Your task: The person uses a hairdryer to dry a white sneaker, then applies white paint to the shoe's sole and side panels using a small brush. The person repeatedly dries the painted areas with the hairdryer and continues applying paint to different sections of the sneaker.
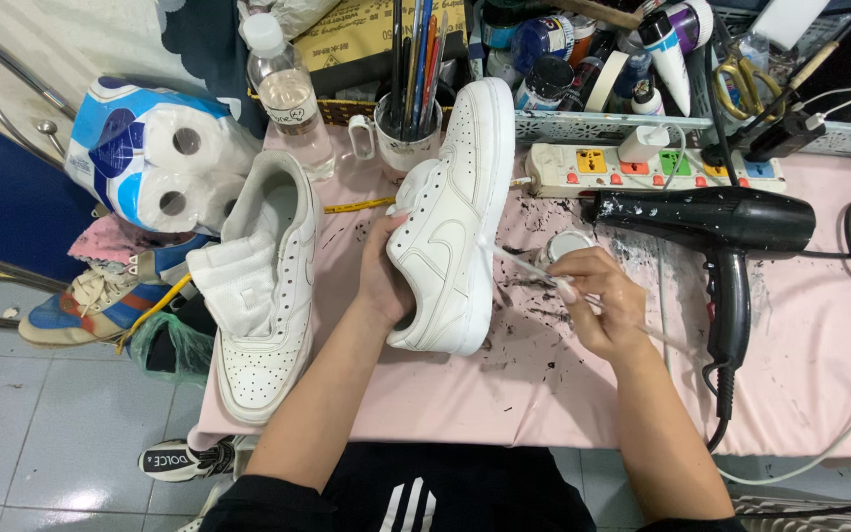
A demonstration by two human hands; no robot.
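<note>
My left hand (378, 278) is inside a white sneaker (455, 217), holding it up on its side over the pink table (800, 394). My right hand (598, 300) grips a thin paintbrush (524, 266) whose tip touches the sneaker's sole edge. A small open jar of white paint (565, 243) sits just behind my right hand. A second white sneaker (263, 286) lies on the table's left edge, its tongue pulled out.
A black hair dryer (716, 232) lies to the right, its cord trailing off the table. Behind are a power strip (642, 163), a mug of brushes (408, 128), a water bottle (288, 94) and paint tubes. Toilet rolls (155, 158) and worn shoes (91, 300) sit left.
</note>
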